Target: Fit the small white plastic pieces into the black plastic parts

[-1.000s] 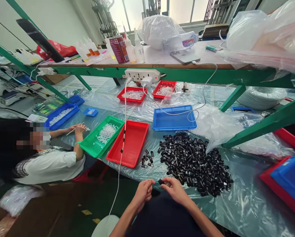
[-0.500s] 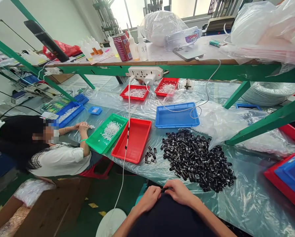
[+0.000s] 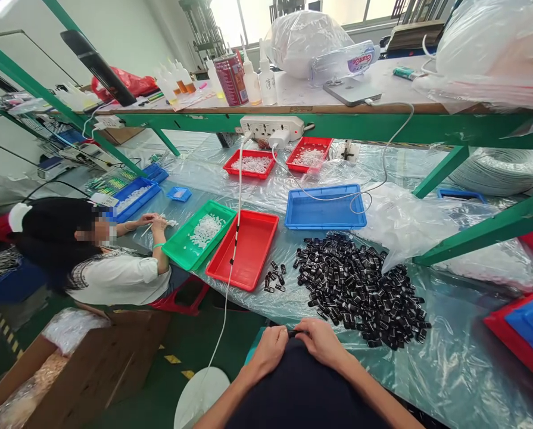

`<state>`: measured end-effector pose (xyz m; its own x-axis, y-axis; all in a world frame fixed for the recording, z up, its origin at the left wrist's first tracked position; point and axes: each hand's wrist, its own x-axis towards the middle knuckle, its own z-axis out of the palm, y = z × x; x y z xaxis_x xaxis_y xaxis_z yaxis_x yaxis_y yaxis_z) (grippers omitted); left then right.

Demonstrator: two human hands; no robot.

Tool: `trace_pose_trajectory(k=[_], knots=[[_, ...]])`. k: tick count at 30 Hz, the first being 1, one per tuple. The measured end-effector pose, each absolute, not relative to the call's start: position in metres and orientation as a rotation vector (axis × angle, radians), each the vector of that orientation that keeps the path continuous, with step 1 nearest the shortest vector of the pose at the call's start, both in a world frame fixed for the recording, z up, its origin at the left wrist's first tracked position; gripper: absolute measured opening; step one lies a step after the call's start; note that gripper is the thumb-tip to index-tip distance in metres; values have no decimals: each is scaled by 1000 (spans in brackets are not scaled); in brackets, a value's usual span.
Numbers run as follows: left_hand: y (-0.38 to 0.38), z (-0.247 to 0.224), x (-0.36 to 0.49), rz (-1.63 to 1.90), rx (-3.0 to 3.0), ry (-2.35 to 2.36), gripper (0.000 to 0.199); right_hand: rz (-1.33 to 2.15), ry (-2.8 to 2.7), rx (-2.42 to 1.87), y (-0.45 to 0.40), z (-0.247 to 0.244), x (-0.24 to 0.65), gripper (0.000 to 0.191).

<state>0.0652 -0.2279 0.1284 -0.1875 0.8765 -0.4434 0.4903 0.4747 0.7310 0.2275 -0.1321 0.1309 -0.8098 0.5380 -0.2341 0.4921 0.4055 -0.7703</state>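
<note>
The left hand (image 3: 271,350) and right hand (image 3: 322,341) pinch nearly closed on a black piece (image 3: 292,334), seemingly lengthwise between their fingers (image 3: 308,328).

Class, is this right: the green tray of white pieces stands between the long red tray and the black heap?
The order is wrong: in the head view, the long red tray stands between the green tray of white pieces and the black heap.

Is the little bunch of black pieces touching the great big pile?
Apart: the head view shows a bare strip of plastic-covered table between the little bunch and the big pile.
</note>
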Motion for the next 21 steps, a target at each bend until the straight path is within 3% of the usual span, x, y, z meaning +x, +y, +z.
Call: trace_pose_trajectory(k=[9, 13, 17, 21], knots=[[-225, 101, 39, 924, 523, 1858, 34, 1670, -2386, -1074, -116, 80, 200, 24], [-232, 93, 26, 976, 370, 1802, 30, 1528, -2478, -1098, -90, 62, 159, 27], [-243, 90, 30, 1030, 297, 1753, 29, 1246, -2646, -1126, -54, 63, 138, 44], [-250, 86, 43, 1054, 256, 1723, 30, 882, -2830, -1220, -24, 63, 148, 32]])
